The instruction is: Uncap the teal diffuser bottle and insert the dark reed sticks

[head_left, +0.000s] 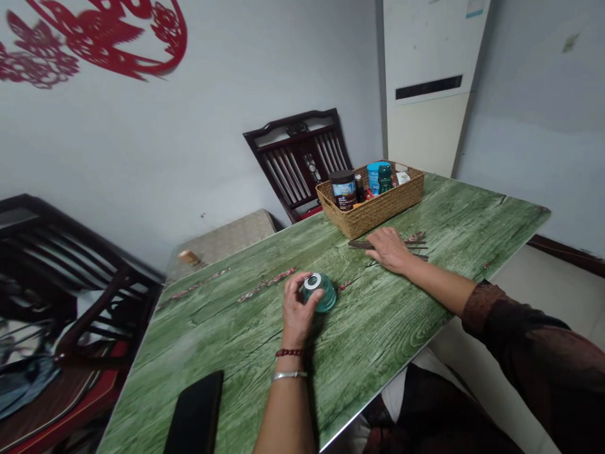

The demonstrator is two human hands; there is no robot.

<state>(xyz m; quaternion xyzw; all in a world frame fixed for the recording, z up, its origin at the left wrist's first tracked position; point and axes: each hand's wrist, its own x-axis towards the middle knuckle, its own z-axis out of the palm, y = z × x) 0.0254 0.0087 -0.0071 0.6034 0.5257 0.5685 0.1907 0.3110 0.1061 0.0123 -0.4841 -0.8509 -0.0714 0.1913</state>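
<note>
My left hand (297,306) is wrapped round a small teal glass jar (327,296) with a white ring at its top. The jar is at or just above the tabletop; its contact with the table is hard to make out. Farther right, my right hand (388,249) lies over several thin dark sticks (358,244) in front of the wicker basket. Its fingers are bent around them, and the sticks' ends show on both sides of the hand. The palm hides their middle.
A wicker basket (378,211) with a dark-lidded jar (343,189), a blue canister (375,173) and other containers stands at the back of the green wood-patterned table (212,340). A flat black object (196,413) lies near left. Dark wooden chairs (302,161) stand behind and left.
</note>
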